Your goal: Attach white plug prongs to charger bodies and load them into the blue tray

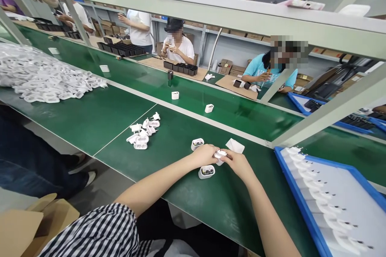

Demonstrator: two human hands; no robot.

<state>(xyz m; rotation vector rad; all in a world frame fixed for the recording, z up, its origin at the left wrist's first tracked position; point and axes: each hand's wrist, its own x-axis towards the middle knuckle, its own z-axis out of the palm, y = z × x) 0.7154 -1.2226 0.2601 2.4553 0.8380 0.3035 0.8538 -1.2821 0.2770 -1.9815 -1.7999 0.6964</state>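
Note:
Both hands meet over the green bench, with my left hand (205,155) and my right hand (238,161) closed on a small white charger housing (221,154) from either side. My fingers partly hide it. Close by my left hand stand two open oval housings with circuit parts showing inside, one housing (198,143) behind it and another housing (206,172) in front. Beyond my right hand lies a flat white piece (235,145). A small heap of white plug caps (142,133), some with pins, lies to the left.
A blue-rimmed tray (282,158) at right holds a row of white plug pieces with pins (316,200). At far left is a large pile of white shells (45,74). White housings (175,95) stand on the green strip behind the pale rail (169,102). Co-workers sit opposite.

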